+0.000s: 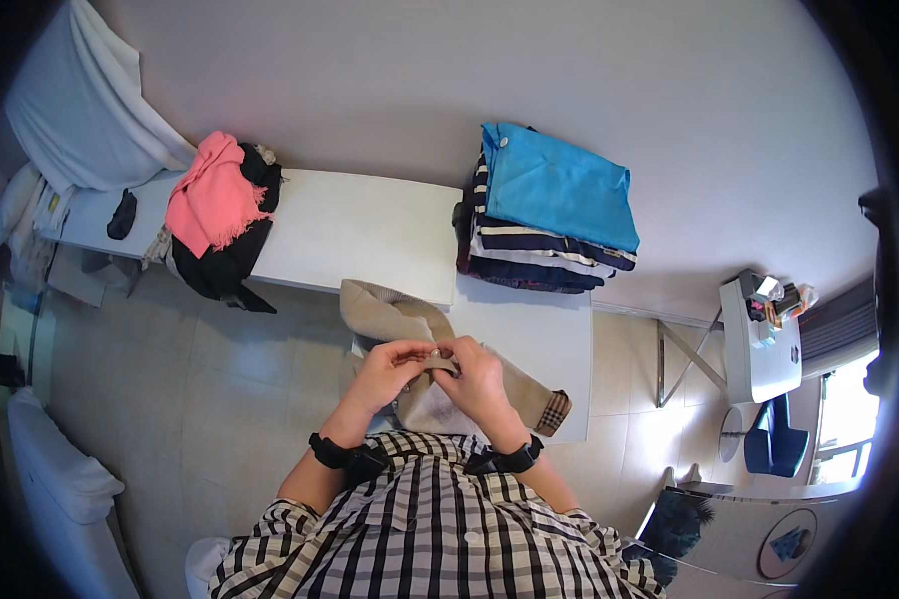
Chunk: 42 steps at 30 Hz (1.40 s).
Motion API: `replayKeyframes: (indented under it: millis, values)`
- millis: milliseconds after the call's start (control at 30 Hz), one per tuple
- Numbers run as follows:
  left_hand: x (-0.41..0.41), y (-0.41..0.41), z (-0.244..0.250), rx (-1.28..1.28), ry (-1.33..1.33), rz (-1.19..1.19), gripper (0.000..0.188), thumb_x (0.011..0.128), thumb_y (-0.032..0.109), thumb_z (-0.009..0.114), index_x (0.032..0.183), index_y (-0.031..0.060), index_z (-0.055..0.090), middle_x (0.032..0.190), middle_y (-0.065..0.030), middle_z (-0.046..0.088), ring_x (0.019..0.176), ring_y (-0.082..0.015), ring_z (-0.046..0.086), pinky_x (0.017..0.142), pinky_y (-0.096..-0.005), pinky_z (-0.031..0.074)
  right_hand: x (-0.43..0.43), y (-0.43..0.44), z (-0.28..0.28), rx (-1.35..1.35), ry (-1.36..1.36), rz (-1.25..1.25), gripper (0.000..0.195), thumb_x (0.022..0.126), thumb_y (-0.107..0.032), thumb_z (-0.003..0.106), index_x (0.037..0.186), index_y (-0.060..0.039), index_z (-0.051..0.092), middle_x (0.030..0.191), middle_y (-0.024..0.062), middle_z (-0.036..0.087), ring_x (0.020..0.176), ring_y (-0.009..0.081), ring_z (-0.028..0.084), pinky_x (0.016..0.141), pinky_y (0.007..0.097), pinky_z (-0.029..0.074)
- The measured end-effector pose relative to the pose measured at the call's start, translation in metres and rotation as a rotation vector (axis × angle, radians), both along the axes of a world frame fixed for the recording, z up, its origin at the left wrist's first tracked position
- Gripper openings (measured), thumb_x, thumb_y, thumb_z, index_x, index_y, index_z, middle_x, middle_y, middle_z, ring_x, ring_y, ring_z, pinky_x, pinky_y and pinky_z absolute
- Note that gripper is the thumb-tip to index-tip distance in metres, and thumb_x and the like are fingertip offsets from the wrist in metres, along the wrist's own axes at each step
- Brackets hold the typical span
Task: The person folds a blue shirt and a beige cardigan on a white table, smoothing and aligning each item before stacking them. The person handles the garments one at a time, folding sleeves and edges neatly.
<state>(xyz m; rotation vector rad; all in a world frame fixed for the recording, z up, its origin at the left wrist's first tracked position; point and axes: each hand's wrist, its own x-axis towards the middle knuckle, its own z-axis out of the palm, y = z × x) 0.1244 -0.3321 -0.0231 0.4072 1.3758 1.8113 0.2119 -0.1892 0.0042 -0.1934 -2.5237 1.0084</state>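
Observation:
A beige knit garment lies over the near part of the white table, with one sleeve reaching right to a checked cuff. My left hand pinches a strip of its edge between thumb and fingers. Close against it, my right hand grips the same strip from the other side. Between my fingertips shows a small pale, shiny spot, perhaps a button. My hands hide much of the garment's middle.
Folded clothes, a blue piece on top, are stacked at the back right. A pink fringed scarf lies over dark clothes on the long white surface. A small black item sits farther left. A desk and a dark chair stand at right.

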Motion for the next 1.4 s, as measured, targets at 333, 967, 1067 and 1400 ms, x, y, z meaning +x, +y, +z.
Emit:
replayKeyframes:
  millis: [333, 967, 1067, 1400]
  values:
    - [0.005, 0.003, 0.003, 0.003, 0.266, -0.056, 0.045, 0.075, -0.005, 0.058, 0.120, -0.0020, 0.054, 0.112, -0.0091, 0.057, 0.104, -0.0164, 0.055, 0.091, -0.0283, 0.045, -0.003, 0.001, -0.010, 0.115, 0.078, -0.084, 0.019, 0.064, -0.011, 0.069, 0.081, -0.0059, 0.063, 0.075, 0.0087, 0.060, 0.066, 0.0276, 0.060, 0.060, 0.0359, 0.048]
    - [0.000, -0.001, -0.011, -0.203, 0.350, 0.087, 0.016, 0.081, 0.006, 0.065, 0.095, -0.0027, 0.064, 0.083, -0.0064, 0.066, 0.075, -0.0093, 0.060, 0.067, -0.0237, 0.049, 0.000, 0.001, -0.012, -0.447, -0.239, 0.003, 0.020, 0.072, -0.008, 0.066, 0.089, 0.0021, 0.066, 0.074, 0.0097, 0.066, 0.067, 0.0125, 0.063, 0.062, 0.0256, 0.049]
    - [0.000, 0.000, -0.016, -0.222, 0.471, 0.125, 0.013, 0.083, 0.006, 0.064, 0.094, -0.0025, 0.062, 0.087, -0.0045, 0.064, 0.080, -0.0075, 0.059, 0.070, -0.0216, 0.048, 0.000, 0.001, -0.015, -0.455, -0.224, 0.034, 0.018, 0.073, -0.005, 0.064, 0.089, 0.0026, 0.064, 0.074, 0.0059, 0.065, 0.068, 0.0095, 0.061, 0.062, 0.0241, 0.049]
    - [0.000, -0.002, -0.015, -0.042, 0.136, 0.098, 0.009, 0.087, 0.006, 0.060, 0.093, -0.0015, 0.062, 0.085, -0.0012, 0.062, 0.078, -0.0063, 0.056, 0.071, -0.0208, 0.046, 0.001, 0.008, -0.023, -0.667, -0.206, 0.139, 0.019, 0.075, -0.006, 0.063, 0.091, 0.0032, 0.062, 0.073, 0.0050, 0.059, 0.066, 0.0098, 0.053, 0.060, 0.0240, 0.043]
